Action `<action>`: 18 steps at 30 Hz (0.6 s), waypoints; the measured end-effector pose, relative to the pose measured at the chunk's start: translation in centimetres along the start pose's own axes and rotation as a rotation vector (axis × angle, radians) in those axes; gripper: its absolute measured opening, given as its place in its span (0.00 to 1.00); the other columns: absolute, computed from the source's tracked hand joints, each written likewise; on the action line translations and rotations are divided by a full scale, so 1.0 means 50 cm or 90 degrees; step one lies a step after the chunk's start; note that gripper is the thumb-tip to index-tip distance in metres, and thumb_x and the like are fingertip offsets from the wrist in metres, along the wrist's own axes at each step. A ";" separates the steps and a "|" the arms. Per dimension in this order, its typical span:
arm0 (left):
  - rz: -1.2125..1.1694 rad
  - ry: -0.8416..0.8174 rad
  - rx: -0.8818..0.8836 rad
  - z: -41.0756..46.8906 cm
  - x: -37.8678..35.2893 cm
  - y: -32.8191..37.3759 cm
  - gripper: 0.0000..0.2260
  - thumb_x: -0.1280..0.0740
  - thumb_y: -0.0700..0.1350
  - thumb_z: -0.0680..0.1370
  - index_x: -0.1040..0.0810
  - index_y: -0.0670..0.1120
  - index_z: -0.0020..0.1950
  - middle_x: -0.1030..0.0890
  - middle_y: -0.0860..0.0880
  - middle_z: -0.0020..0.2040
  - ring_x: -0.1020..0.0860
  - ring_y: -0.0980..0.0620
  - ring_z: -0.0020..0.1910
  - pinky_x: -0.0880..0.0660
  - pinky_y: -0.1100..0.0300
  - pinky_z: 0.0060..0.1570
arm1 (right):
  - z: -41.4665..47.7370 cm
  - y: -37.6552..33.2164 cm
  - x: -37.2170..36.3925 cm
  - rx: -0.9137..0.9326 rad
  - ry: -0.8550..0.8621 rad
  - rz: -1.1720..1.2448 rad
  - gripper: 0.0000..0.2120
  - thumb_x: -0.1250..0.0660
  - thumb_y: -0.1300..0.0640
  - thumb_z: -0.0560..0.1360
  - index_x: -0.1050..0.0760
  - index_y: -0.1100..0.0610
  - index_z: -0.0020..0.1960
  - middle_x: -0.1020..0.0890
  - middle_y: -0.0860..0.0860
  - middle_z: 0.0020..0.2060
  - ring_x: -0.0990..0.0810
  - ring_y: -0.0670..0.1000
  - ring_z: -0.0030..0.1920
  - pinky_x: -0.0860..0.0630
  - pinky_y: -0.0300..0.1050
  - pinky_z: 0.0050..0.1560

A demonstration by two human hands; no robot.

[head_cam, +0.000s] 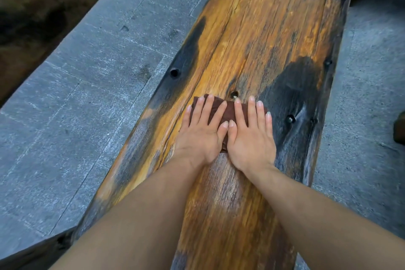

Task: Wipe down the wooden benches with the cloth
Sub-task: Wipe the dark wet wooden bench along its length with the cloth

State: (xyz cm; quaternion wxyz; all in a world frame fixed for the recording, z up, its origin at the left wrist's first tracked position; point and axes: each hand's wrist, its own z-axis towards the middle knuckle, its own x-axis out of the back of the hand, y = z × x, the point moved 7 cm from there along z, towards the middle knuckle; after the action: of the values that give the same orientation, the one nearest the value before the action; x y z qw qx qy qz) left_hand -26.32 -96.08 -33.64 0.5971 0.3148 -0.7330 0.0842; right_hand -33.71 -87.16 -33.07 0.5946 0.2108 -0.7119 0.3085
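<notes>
A long wooden bench [263, 28], orange-brown with dark charred patches and small round holes, runs from the bottom of the view to the top. A dark brown folded cloth [229, 109] lies on the bench's middle. My left hand [201, 133] and my right hand [252, 138] lie flat on the cloth side by side, fingers stretched forward, thumbs touching. Most of the cloth is hidden under my palms and fingers. The wood just behind my hands looks damp and shiny.
Grey stone paving [92, 85] lies on both sides of the bench. A dark earth strip [26, 11] borders the paving at the top left. A brown object [400, 127] shows at the right edge.
</notes>
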 end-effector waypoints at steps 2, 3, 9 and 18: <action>-0.014 -0.005 0.016 -0.009 -0.002 0.000 0.24 0.61 0.58 0.82 0.64 0.57 0.76 0.68 0.51 0.76 0.71 0.53 0.73 0.71 0.51 0.70 | -0.003 -0.002 0.001 -0.007 -0.004 0.006 0.27 0.62 0.46 0.80 0.61 0.47 0.77 0.59 0.52 0.77 0.64 0.51 0.75 0.68 0.49 0.73; -0.024 -0.006 0.023 -0.016 -0.003 -0.001 0.24 0.61 0.58 0.82 0.65 0.57 0.75 0.68 0.52 0.76 0.71 0.54 0.72 0.72 0.52 0.70 | -0.005 -0.004 0.002 -0.014 -0.008 0.012 0.26 0.61 0.46 0.80 0.61 0.47 0.77 0.59 0.52 0.77 0.65 0.50 0.75 0.69 0.49 0.72; -0.034 0.007 0.037 -0.092 -0.008 -0.034 0.23 0.61 0.58 0.82 0.67 0.57 0.74 0.71 0.53 0.74 0.74 0.56 0.70 0.75 0.55 0.68 | -0.066 -0.048 -0.007 -0.031 -0.039 0.020 0.26 0.60 0.46 0.81 0.63 0.48 0.76 0.62 0.53 0.76 0.67 0.52 0.75 0.69 0.50 0.72; -0.030 0.020 0.081 -0.307 -0.039 -0.146 0.22 0.69 0.60 0.77 0.76 0.61 0.67 0.76 0.56 0.70 0.76 0.56 0.69 0.78 0.56 0.65 | -0.243 -0.188 -0.052 0.020 -0.079 0.048 0.26 0.60 0.46 0.80 0.69 0.48 0.73 0.67 0.53 0.73 0.74 0.51 0.71 0.73 0.50 0.71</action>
State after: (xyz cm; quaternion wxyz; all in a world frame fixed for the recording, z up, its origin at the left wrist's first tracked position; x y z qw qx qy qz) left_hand -9.41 -93.44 -33.11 0.5895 0.3679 -0.7088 0.1213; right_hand -18.21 -85.75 -32.60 0.5338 0.2118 -0.7501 0.3279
